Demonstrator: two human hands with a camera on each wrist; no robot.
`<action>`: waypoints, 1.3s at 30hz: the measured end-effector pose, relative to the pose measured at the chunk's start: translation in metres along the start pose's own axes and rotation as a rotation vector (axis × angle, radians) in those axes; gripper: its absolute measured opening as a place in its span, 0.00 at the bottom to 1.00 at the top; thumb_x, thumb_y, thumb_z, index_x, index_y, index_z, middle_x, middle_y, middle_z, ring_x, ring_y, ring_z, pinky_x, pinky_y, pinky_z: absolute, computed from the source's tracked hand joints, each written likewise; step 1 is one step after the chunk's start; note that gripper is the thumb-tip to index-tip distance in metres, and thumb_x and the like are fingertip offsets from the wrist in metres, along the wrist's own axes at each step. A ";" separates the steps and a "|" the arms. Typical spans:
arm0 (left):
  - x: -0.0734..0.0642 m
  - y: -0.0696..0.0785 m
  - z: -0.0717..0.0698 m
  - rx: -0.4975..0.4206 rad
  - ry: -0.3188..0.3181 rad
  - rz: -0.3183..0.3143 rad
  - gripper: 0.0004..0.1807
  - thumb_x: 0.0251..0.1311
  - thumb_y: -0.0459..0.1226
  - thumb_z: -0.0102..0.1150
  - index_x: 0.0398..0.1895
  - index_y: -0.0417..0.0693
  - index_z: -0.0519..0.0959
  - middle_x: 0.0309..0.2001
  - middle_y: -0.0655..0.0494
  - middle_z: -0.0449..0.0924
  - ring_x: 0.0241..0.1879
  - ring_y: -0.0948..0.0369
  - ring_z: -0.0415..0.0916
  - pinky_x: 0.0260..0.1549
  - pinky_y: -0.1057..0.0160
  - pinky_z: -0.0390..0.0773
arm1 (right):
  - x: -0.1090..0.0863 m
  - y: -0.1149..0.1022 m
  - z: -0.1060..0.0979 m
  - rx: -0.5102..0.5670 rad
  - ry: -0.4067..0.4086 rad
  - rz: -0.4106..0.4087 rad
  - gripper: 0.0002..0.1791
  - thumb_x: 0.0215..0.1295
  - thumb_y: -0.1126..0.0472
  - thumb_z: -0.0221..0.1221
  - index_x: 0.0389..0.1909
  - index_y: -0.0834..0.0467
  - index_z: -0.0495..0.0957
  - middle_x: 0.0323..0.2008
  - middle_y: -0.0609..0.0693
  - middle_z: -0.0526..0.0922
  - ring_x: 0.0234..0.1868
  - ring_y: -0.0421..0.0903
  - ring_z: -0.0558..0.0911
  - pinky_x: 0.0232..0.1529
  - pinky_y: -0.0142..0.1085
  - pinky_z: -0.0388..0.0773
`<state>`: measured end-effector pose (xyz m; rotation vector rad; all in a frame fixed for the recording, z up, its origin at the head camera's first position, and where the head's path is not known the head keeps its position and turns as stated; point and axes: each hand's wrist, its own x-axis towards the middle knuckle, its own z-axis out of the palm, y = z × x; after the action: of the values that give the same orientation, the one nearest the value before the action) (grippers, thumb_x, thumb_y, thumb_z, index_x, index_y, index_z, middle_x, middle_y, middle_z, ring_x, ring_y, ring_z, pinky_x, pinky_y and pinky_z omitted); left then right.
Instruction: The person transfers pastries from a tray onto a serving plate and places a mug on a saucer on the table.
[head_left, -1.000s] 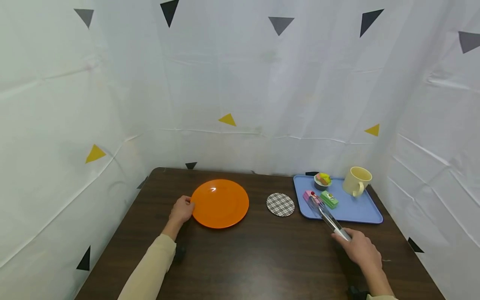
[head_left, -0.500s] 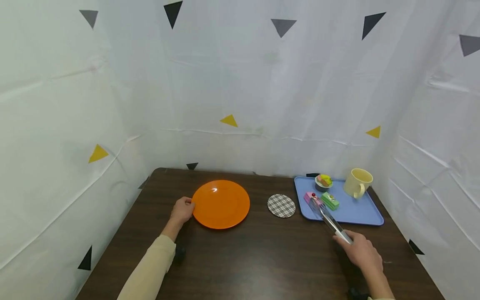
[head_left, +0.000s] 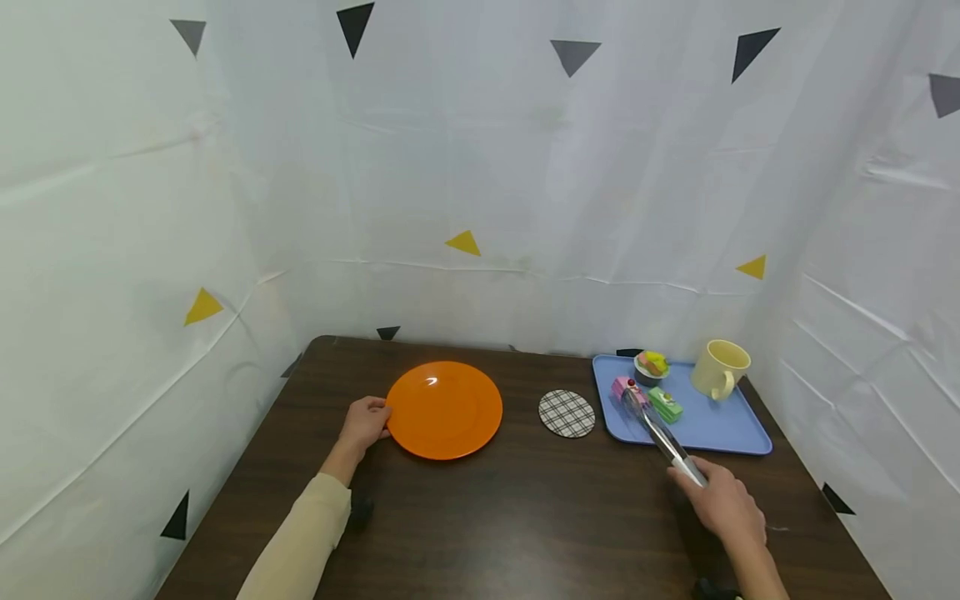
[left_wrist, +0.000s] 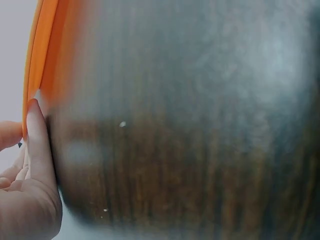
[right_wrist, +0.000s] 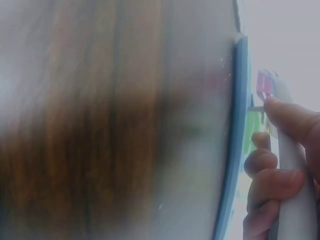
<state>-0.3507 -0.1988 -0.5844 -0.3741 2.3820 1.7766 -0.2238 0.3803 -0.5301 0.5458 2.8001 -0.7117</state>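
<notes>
My left hand [head_left: 365, 423] pinches the left rim of a round orange plate [head_left: 444, 410], thumb above and fingers under the edge in the left wrist view. My right hand [head_left: 723, 498] grips silver tongs [head_left: 663, 437] whose tips reach over a blue tray [head_left: 723, 429]. Between the tips is a small pink cake piece [head_left: 626, 388] with a red cherry on top. In the right wrist view the pink piece [right_wrist: 263, 84] stands at the end of the tongs, above the tray's edge. A green cake piece [head_left: 664, 406] lies just right of the tips.
A cupcake with colourful topping [head_left: 651, 367] and a pale yellow mug [head_left: 721, 369] stand at the back of the tray. Between plate and tray lies a round checked coaster [head_left: 567, 413]. White curtains [head_left: 480, 167] enclose the dark wooden table [head_left: 510, 525].
The pink cake piece and the tong tips have risen slightly relative to the tray and the green piece. The left hand stays at the plate's rim. The head view has shifted a little.
</notes>
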 end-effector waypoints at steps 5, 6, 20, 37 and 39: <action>-0.004 0.001 0.001 -0.010 0.007 0.008 0.22 0.82 0.37 0.52 0.71 0.33 0.73 0.65 0.32 0.79 0.58 0.46 0.84 0.47 0.61 0.91 | 0.001 -0.007 0.001 0.016 0.024 -0.012 0.54 0.70 0.20 0.53 0.79 0.60 0.67 0.51 0.67 0.81 0.40 0.58 0.77 0.34 0.48 0.72; -0.006 0.002 0.000 -0.011 0.005 0.015 0.22 0.83 0.37 0.52 0.72 0.33 0.72 0.66 0.32 0.78 0.58 0.45 0.83 0.48 0.60 0.91 | 0.001 -0.009 0.002 0.017 0.027 -0.016 0.55 0.69 0.20 0.53 0.79 0.60 0.67 0.53 0.68 0.81 0.41 0.58 0.78 0.35 0.49 0.72; -0.010 -0.008 -0.006 -0.053 -0.008 0.021 0.25 0.84 0.39 0.52 0.75 0.34 0.70 0.69 0.32 0.76 0.66 0.42 0.80 0.56 0.57 0.89 | 0.004 -0.053 0.012 0.048 0.057 -0.133 0.48 0.73 0.24 0.54 0.79 0.56 0.69 0.59 0.67 0.81 0.46 0.59 0.80 0.35 0.49 0.74; -0.017 -0.006 -0.003 -0.106 -0.013 0.073 0.23 0.83 0.38 0.52 0.73 0.34 0.72 0.67 0.32 0.77 0.63 0.45 0.82 0.55 0.56 0.89 | 0.003 -0.099 0.029 0.094 0.096 -0.271 0.47 0.72 0.24 0.55 0.78 0.54 0.72 0.65 0.66 0.81 0.49 0.58 0.81 0.39 0.51 0.76; -0.016 -0.006 -0.002 -0.105 -0.014 0.077 0.23 0.83 0.38 0.53 0.73 0.34 0.72 0.67 0.32 0.77 0.63 0.45 0.82 0.55 0.56 0.89 | 0.002 -0.105 0.032 0.097 0.096 -0.286 0.46 0.73 0.25 0.56 0.78 0.54 0.73 0.65 0.65 0.82 0.50 0.57 0.81 0.39 0.51 0.77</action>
<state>-0.3341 -0.2003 -0.5849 -0.2847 2.3292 1.9370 -0.2647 0.2796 -0.5141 0.1983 2.9802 -0.9015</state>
